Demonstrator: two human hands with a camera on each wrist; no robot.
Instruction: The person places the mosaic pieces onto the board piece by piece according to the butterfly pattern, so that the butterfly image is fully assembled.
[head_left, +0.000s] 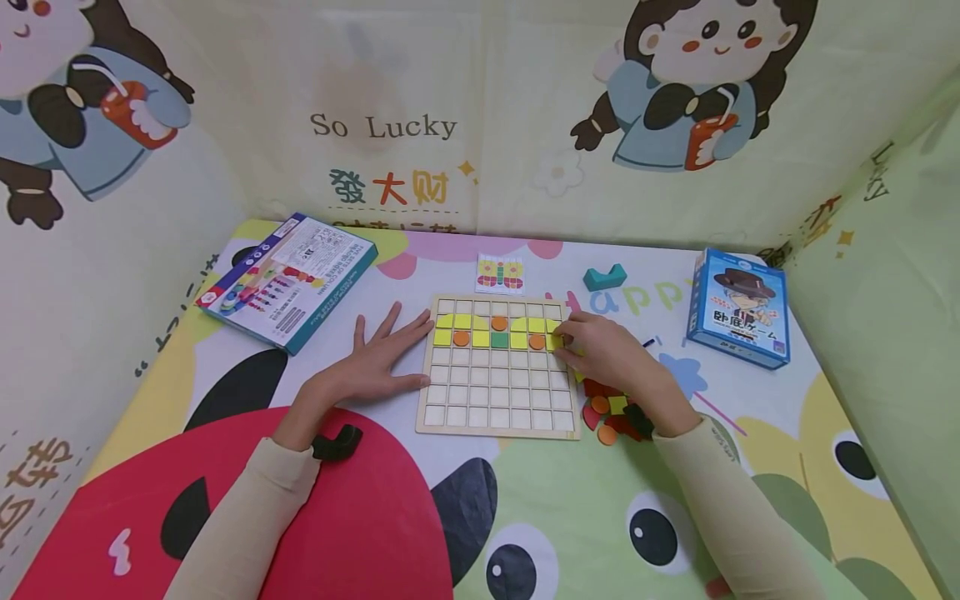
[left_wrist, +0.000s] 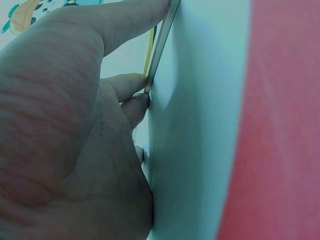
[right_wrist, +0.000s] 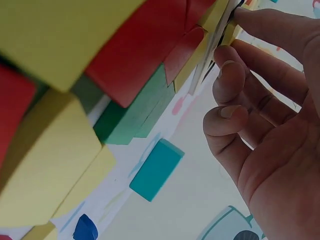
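Head view: left hand (head_left: 375,360), fingers spread, touches the wooden board (head_left: 477,396); right hand (head_left: 602,350) bends over a yellow tile (head_left: 551,342), pinch unclear; tile looks light, stiff, best held by edges.

Long sleeves on both arms, and pale cream ones at that! The left sleeve (head_left: 251,517) ran plain down to its soft, creased cuff, and the right sleeve (head_left: 738,508) matched it for colour, but look, small dark lettering (head_left: 722,443) sat near that cuff, too tiny to read! A chunky, curved black wrist camera (head_left: 337,442) jutted out by the left cuff, while the left hand (head_left: 378,364) and right hand (head_left: 607,348) were both bare!
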